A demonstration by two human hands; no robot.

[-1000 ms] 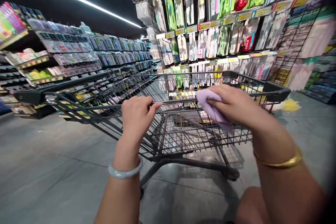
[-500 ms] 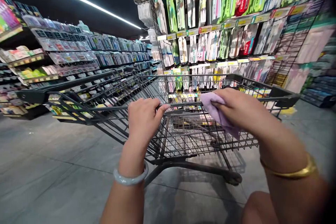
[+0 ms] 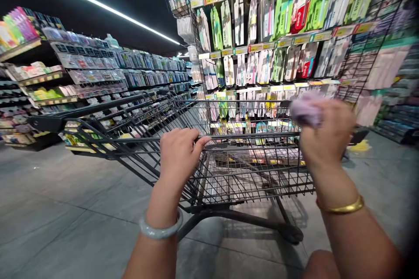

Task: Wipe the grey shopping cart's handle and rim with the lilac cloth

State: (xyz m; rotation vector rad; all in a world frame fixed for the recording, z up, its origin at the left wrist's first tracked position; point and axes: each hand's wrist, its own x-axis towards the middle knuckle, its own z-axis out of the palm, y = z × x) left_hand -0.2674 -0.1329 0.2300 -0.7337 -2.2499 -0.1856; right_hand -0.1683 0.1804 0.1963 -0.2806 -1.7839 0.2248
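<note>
A black wire shopping cart (image 3: 229,170) stands in front of me on the grey floor. My left hand (image 3: 180,152) grips the cart's top rail (image 3: 248,136), a pale bangle on its wrist. My right hand (image 3: 324,133) is raised at the right end of the rail and clutches a bunched lilac cloth (image 3: 304,111), blurred by motion. A gold bangle sits on that wrist. Flat packets lie in the bottom of the cart.
A pegboard rack (image 3: 278,43) of hanging packaged goods rises right behind the cart. Long shelves (image 3: 98,74) of goods line the aisle on the left. A yellow thing (image 3: 358,146) lies on the floor at right. Open grey floor (image 3: 65,209) spreads left of the cart.
My right hand slid the lilac cloth rightward along the rail and lifted it at the right end. My left hand kept its grip on the rail.
</note>
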